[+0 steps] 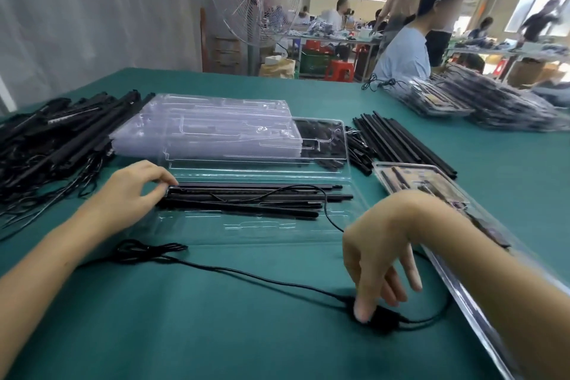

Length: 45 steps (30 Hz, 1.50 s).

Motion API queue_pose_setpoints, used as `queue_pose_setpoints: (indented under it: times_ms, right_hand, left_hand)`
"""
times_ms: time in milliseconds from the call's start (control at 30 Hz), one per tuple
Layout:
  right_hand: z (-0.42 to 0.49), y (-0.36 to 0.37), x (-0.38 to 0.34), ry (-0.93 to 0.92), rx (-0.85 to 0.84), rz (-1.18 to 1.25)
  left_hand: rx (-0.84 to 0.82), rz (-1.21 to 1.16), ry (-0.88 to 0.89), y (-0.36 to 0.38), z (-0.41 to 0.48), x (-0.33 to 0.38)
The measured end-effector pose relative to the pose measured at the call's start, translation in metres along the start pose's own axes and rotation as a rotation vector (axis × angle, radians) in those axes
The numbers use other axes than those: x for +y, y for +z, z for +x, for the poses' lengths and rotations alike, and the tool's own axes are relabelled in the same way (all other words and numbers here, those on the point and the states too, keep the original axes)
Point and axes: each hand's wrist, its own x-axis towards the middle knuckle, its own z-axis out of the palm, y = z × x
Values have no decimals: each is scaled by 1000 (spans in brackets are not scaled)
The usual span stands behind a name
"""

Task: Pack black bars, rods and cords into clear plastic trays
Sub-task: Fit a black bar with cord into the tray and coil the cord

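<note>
Head view: the job is part-way through, I judge. The clear tray (277, 227) before me on the green worktop (216, 333) already holds several black bars (246, 199), but the cord (246, 275) trails outside it, thin and slack, with one end bunched up. My left grip (132, 191) rests loose fingertips on the bars' ends, and my right grip (379, 259) pinches the cord's black block. Empty trays (209, 129) and a heap of spare bars (46, 139) wait behind — plenty is left to pack.
</note>
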Motion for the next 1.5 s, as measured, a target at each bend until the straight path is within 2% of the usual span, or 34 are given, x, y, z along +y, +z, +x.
queue_pose_setpoints:
  times_ms: [133,333,400,500,633,700,800,1000,1167,1500]
  right_hand:
    - [13,24,-19,58,71,-217]
    - [16,15,-21,38,224,-237]
    - [19,9,-21,-46,281,-168]
    - [24,-4,-24,-257,411,95]
    - [40,-17,-36,-428,570,408]
    - [50,-20,-43,-437,633,380]
    - [62,-28,-49,-478,793,291]
    - [85,-30,-57,-616,992,439]
    - [95,-26,-58,-649,1029,473]
    - [82,-22,-40,-518,975,182]
  left_hand:
    - [-9,14,-20,0,-2,-1]
    - [-44,19,-38,2,-3,0]
    - [-26,15,-32,1,-4,3]
    - [11,33,5,2,-4,9]
    - [-58,234,59,10,-7,20]
    - [-42,262,90,15,-9,26]
    - [-36,168,139,20,-10,41]
    - [-109,-11,205,31,-13,67]
    - [-158,-29,180,44,-19,73]
    - [-169,-65,123,45,-21,73]
